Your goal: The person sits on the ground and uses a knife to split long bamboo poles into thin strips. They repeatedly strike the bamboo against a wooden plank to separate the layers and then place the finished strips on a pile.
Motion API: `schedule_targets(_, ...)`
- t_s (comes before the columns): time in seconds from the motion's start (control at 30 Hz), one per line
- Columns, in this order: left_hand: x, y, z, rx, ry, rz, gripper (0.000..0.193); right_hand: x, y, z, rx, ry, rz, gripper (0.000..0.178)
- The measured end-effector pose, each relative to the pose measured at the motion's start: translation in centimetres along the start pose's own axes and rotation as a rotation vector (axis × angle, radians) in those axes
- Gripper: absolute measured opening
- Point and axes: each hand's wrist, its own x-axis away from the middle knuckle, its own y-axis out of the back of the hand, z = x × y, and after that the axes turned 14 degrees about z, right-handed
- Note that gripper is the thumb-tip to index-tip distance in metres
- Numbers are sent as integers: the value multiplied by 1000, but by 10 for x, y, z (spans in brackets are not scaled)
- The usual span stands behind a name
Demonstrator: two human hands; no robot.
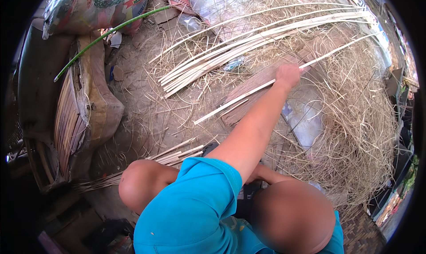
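Observation:
My left arm, in a blue sleeve, stretches forward and to the right. The left hand point(289, 74) is closed round a long, pale bamboo strip point(248, 93), which runs slantwise from near the middle of the view to the far right. Beneath the strip lies a worn wooden plank point(235, 114) on the ground. Beyond it is a loose bundle of similar pale bamboo strips point(213, 61), spread side by side. My right hand does not show; my body and bent knees cover the area where it may be.
Curly bamboo shavings point(355, 134) are heaped to the right. A green bamboo pole point(111, 31) leans at the far left by a printed sack point(95, 9). Bundled slats point(69, 121) stand at the left. More pale strips point(177, 155) lie beside my left knee.

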Motion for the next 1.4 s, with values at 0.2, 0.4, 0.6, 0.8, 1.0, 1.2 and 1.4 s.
schedule_targets(0.2, -2, -5, -19, 3, -18, 114, 46, -10, 62, -95, -348, 253, -721, 36)
schedule_targets(0.4, -4, -14, -7, -22, -16, 16, 47, -4, 51, -77, -297, 192, -577, 38)
schedule_targets(0.6, -6, -14, -10, 36, 18, 31, 45, -10, 20, -53, -159, 193, -400, 52)
schedule_targets(0.8, 2, -7, -5, 97, 69, 58, 45, -68, -46, -57, 60, 191, -854, 63)
schedule_targets(1.0, 3, -4, -20, 18, 15, 69, 45, -53, 2, -107, -139, 426, -279, 58)
schedule_targets(1.2, 19, 7, 2, 9, -23, 51, 45, -43, -25, -56, -275, 188, -44, 36)
schedule_targets(1.4, 97, 153, 80, -912, -436, 313, 33, -27, 26, -102, -682, 323, -826, 36)
